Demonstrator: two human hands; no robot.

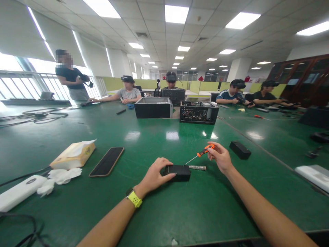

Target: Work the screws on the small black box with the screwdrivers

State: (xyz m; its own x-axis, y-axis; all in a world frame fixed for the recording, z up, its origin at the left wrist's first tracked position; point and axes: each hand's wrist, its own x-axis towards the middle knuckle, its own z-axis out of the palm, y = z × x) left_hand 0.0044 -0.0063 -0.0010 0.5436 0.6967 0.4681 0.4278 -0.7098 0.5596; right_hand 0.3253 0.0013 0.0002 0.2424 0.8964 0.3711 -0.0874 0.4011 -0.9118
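My left hand [157, 174], with a yellow-green watch band [134, 199] at the wrist, grips a small black box [182, 173] lying on the green table, thumb on the near side. In my right hand [219, 157] is a screwdriver [203, 150] with an orange and black handle, held by the fingertips. Its shaft slants down to the left, and the tip is at the box's far top edge; whether it touches cannot be made out. Behind the box, to the right, lies a thin silvery rod-like piece [197, 167].
A second black box [240, 149] lies to the right. A phone [107, 161], a tissue pack [74, 154], crumpled tissues [63, 175] and a white power strip [22, 192] are on the left. Two computer cases [153, 110] [197, 115] stand farther back. Several people sit or stand beyond.
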